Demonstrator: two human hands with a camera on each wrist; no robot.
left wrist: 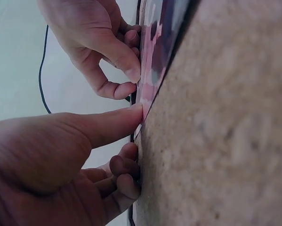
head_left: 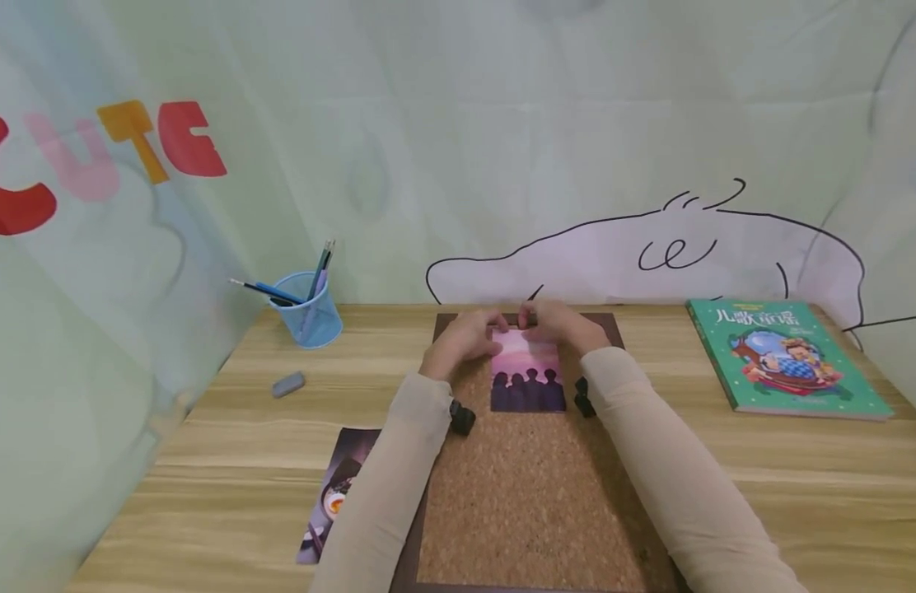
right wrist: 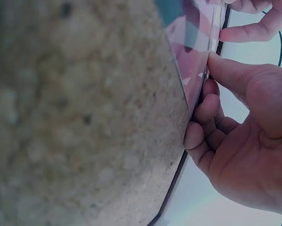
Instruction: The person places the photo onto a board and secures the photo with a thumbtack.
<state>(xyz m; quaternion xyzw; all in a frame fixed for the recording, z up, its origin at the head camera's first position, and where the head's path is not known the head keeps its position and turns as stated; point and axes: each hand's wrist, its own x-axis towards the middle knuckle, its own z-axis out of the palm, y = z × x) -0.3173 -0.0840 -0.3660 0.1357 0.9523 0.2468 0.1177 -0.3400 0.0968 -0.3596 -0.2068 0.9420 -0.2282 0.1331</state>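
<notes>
A small photo [head_left: 528,383] with a pink sky and dark silhouettes lies on the upper part of a cork board [head_left: 532,494] with a dark border. Both hands are at its top edge. My left hand [head_left: 469,333] has its thumb on the photo's top left corner, the other fingers curled beside it. With thumb and curled fingers, my right hand [head_left: 558,325] holds the top edge near the right corner. In the right wrist view, the right thumb [right wrist: 230,73] touches a glossy strip along the photo's edge. The two hands are close together.
Another photo [head_left: 328,515] of food lies left of the board, partly behind the left sleeve. A grey eraser [head_left: 288,384] and a blue mesh cup [head_left: 320,325] of pencils stand further left. At the right is a green book [head_left: 792,362]. A printed curtain [head_left: 502,165] hangs behind.
</notes>
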